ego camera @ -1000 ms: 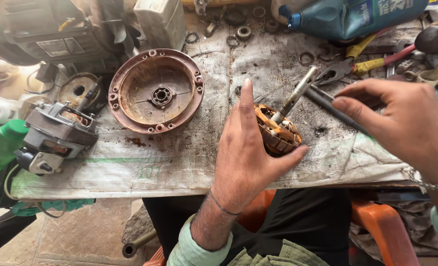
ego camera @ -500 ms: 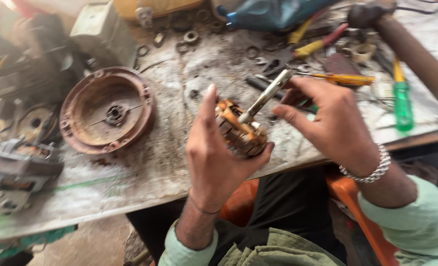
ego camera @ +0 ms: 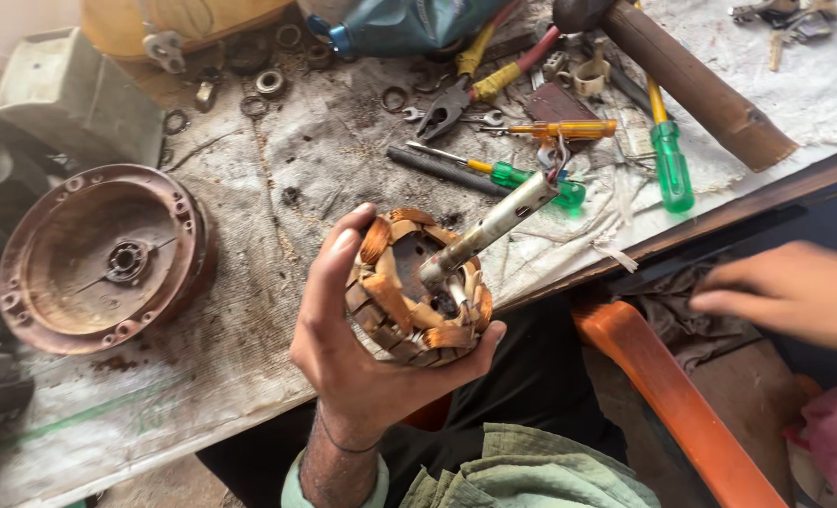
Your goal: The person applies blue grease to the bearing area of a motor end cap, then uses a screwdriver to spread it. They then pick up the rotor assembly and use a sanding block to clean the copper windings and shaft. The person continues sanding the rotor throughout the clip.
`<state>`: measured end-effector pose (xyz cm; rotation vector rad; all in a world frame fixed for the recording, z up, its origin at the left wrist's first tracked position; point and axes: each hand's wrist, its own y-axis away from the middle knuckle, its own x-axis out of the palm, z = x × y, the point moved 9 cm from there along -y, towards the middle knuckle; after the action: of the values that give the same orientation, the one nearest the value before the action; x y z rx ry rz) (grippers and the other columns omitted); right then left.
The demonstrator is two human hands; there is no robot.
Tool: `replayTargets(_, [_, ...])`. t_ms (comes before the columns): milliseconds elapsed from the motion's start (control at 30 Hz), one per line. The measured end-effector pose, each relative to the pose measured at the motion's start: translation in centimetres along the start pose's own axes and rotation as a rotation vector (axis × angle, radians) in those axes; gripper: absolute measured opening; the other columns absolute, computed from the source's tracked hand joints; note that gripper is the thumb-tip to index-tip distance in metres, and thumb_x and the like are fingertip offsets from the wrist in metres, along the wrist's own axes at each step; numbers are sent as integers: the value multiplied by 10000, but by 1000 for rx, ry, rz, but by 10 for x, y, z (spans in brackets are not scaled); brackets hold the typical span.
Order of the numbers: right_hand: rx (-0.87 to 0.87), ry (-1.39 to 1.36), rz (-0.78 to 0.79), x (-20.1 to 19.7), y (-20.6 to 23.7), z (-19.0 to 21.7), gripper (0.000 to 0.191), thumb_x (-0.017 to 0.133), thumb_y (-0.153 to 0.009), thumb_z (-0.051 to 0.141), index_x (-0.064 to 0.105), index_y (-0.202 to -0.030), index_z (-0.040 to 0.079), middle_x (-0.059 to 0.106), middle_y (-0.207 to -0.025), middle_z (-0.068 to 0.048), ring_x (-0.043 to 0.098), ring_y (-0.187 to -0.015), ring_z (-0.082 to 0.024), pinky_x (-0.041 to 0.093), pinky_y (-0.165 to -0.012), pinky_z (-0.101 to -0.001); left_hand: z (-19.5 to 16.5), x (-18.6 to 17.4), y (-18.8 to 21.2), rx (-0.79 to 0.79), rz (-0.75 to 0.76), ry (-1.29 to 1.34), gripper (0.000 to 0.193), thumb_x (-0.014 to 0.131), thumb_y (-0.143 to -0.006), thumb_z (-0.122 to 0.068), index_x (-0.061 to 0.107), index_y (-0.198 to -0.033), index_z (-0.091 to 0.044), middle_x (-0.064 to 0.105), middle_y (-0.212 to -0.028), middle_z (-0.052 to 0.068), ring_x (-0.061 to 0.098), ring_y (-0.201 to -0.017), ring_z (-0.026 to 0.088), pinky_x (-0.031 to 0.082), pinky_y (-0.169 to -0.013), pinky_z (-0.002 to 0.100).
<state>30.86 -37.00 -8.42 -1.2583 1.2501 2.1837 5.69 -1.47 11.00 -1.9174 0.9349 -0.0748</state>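
Covering most of the view, the cloth-topped workbench (ego camera: 277,310) bears a rusty round motor cover (ego camera: 99,259) at left w/ screwdrivers (ego camera: 668,160) & pliers (ego camera: 465,89) far side. Left hand (ego camera: 362,348) cups the wound stator core (ego camera: 418,287), lifted near the bench's edge, shaft (ego camera: 494,226) tilted up-right, prob. for inspection. Right hand (ego camera: 790,292) blurred, well apart, holds nothing, fingers loosely out
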Motion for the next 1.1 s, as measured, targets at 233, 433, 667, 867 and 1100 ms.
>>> replayTargets(233, [370, 245, 68, 172, -72, -112, 451, 590, -905, 497, 774, -1102, 135, 790, -1095, -112, 773, -1016, -280, 613, -917, -408, -2, 5, -3, 4, -2, 41, 1121, 1015, -734, -331, 300, -1564, -94, 527, -1458, 212, 640, -1328, 326, 565, -1121, 437])
replayTargets(433, [409, 340, -137, 168, -77, -122, 295, 592, -917, 325, 762, -1058, 131, 787, -1067, -124, 778, -989, -287, 631, -867, -418, -6, -4, -9, 10, -22, -90, 1100, 1006, -753, -375, 315, -1547, -56, 548, -1440, 189, 673, -1289, 274, 567, -1087, 398])
replayTargets(667, [122, 432, -380, 122, -76, -103, 241, 593, -885, 229, 760, -1039, 148, 782, -1079, -133, 775, -981, -263, 635, -881, -398, 9, -25, -8, -14, -73, -145, 1092, 1000, -760, -386, 324, -1546, -48, 548, -1421, 189, 684, -1265, 280, 584, -1068, 390])
replayTargets(867, [362, 386, -166, 146, -82, -136, 272, 588, -970, 294, 802, -1056, 149, 811, -1119, -157, 793, -974, -288, 644, -867, -410, 24, -37, -9, -31, -129, -145, 1103, 992, -756, -390, 309, -1554, -54, 574, -1405, 208, 668, -1323, 318, 570, -1097, 402])
replayTargets(1100, [368, 144, -99, 134, -64, -158, 271, 637, -930, 307, 810, -1076, 159, 815, -1109, -141, 789, -986, -281, 638, -891, -414, 29, -48, -10, -47, -137, -187, 1068, 984, -802, -387, 285, -1540, -56, 549, -1415, 208, 695, -1310, 310, 580, -1096, 393])
